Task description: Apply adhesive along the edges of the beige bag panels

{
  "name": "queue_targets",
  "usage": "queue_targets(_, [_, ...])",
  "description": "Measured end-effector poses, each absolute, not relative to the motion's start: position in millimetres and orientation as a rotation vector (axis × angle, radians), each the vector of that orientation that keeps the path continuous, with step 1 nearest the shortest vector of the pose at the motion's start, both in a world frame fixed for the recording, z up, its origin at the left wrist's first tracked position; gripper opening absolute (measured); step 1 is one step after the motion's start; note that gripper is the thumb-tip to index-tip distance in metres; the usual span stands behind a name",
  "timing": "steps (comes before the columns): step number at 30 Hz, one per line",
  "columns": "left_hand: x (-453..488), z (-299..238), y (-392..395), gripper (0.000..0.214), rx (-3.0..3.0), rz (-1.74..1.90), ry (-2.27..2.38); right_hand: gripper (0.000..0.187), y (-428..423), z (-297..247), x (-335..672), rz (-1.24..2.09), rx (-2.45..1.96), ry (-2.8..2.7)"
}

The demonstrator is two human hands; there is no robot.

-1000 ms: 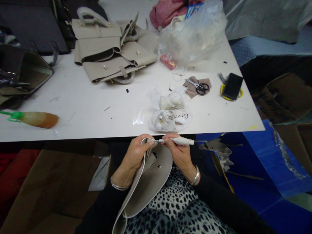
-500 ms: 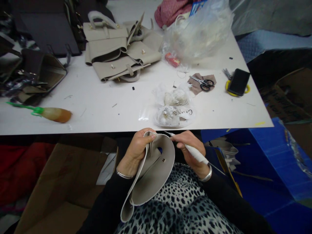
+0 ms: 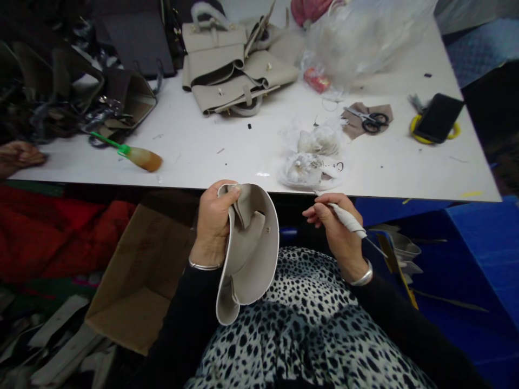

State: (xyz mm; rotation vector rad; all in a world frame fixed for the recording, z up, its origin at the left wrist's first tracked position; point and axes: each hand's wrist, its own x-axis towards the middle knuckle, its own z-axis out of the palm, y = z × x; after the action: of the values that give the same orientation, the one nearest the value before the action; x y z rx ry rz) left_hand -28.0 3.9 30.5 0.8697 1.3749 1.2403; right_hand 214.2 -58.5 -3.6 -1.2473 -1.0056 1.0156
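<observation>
Curled and folded over, a beige leather bag piece (image 3: 255,254) with a pale edge hangs above my lap. My left hand (image 3: 214,221) grips its upper left edge, thumb on the near side. To the right, apart from the piece, my right hand (image 3: 338,227) is closed on a thin tool with a white-wrapped handle (image 3: 347,220). The tool's pale tip points up and left toward the table edge, and a thin metal shaft sticks out behind the handle. Just beyond my right hand, a clear plastic bag with whitish contents (image 3: 302,168) lies on the table.
Beige handbags (image 3: 219,65) and dark bags (image 3: 130,100) lie across the white table (image 3: 203,162), near a glue bottle (image 3: 144,158), scissors (image 3: 371,120) and a phone (image 3: 439,118). Another person's hand (image 3: 20,156) rests at far left. Below stand a cardboard box (image 3: 130,281) and blue bin (image 3: 466,259).
My right hand with the tool has moved off the leather piece's edge to the right. The view has turned left and down, bringing another person's hand into sight.
</observation>
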Motion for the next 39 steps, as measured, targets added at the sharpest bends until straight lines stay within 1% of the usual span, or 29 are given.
queue_targets(3, [-47.8, 52.9, -12.5, 0.019, 1.018, 1.455, 1.612, 0.034, -60.3, -3.0, 208.0, 1.196, -1.210, -0.969])
queue_targets(8, [-60.4, 90.0, -36.0, 0.012, 1.204, 1.930, 1.886, 0.037, -71.5, -0.6, 193.1, 1.514, -1.165, -1.036])
queue_targets(12, [-48.1, 105.0, -42.1, 0.011, 1.392, 2.217, 1.989, 0.037, -80.9, 2.5, 177.1, 1.533, -1.171, -1.164])
queue_targets(14, [-36.7, 106.8, -42.3, 0.013, 1.486, 2.321, 2.017, 0.042, -84.3, 3.4, 167.6, 1.536, -1.176, -1.193])
queue_targets(18, [-15.3, 105.9, -40.0, 0.011, 1.654, 2.405, 2.010, 0.061, -90.2, 5.4, 152.8, 1.442, -1.250, -1.194])
queue_targets(20, [-9.4, 105.5, -37.3, 0.012, 1.736, 2.460, 1.929, 0.065, -93.6, 5.0, 151.0, 1.395, -1.277, -1.173])
queue_targets(25, [-4.4, 107.5, -26.9, 0.015, 1.802, 2.539, 1.837, 0.062, -101.2, -8.6, 154.7, 1.433, -1.296, -1.002])
queue_targets(30, [4.0, 111.6, -23.6, 0.014, 1.785, 2.615, 1.780, 0.057, -100.4, -22.0, 149.7, 1.465, -1.277, -0.950])
queue_targets(35, [10.5, 113.5, -30.6, 0.014, 1.813, 2.601, 1.741, 0.064, -97.4, -11.0, 144.5, 1.389, -1.315, -0.946])
queue_targets(38, [8.1, 112.5, -34.0, 0.018, 1.727, 2.588, 1.822, 0.059, -97.9, -5.3, 144.6, 1.320, -1.336, -0.948])
queue_targets(39, [6.6, 112.0, -35.0, 0.020, 1.689, 2.516, 1.856, 0.056, -98.0, -4.7, 145.0, 1.291, -1.340, -0.940])
